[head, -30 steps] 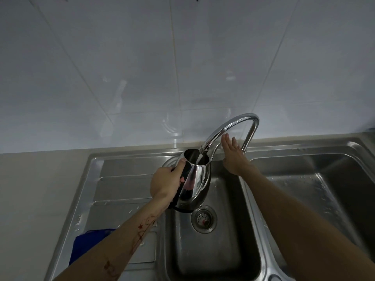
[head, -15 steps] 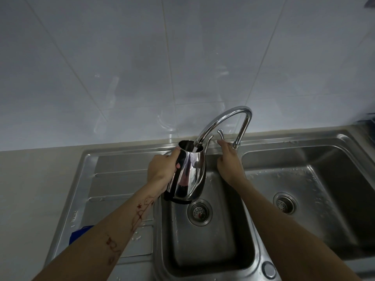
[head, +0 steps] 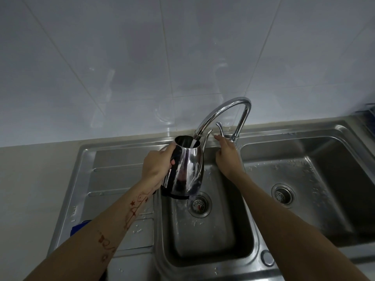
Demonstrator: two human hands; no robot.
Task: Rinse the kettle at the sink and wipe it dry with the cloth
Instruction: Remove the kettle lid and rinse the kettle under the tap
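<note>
Water runs from the tap [head: 223, 112] into the open top of the kettle [head: 186, 169], held upright over the left basin of the sink [head: 209, 240]. Left hand [head: 157, 165] has its grip wrapped around the kettle's handle. Right hand [head: 227, 155] rests at the tap lever [head: 220, 128], fingers loosely spread. Blue cloth [head: 78, 229] lies on the draining board.

Head view looks down, close over the sink [head: 223, 266] (wide-angle, wall tiles above)
</note>
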